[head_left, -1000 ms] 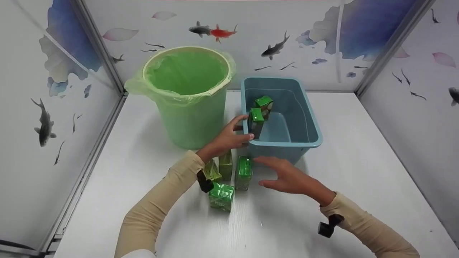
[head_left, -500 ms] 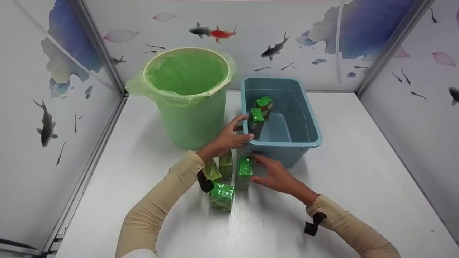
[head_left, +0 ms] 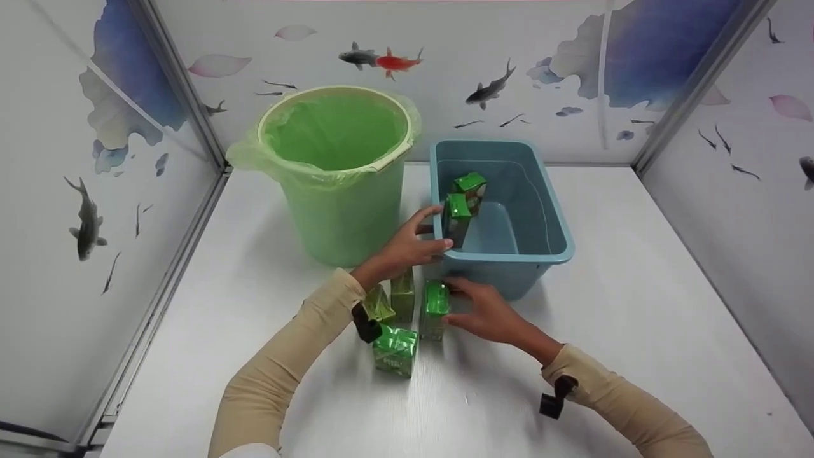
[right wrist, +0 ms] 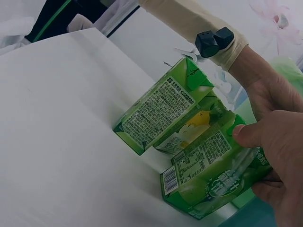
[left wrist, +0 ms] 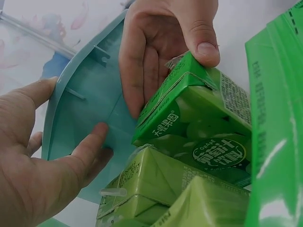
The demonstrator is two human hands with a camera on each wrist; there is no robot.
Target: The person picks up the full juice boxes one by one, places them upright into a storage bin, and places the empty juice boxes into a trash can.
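The right hand (head_left: pixel 493 315) is pinching the boxy green cardboard carton (head_left: pixel 436 299) midway between the left and right edges of the white table (head_left: pixel 496 407), while the left hand (head_left: pixel 412 245) is holding the rectangular blue plastic tub (head_left: pixel 499 278) by its near-left corner.

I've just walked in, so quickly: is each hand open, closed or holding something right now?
Left hand: closed, holding the tub rim.
Right hand: closed, holding a green carton.
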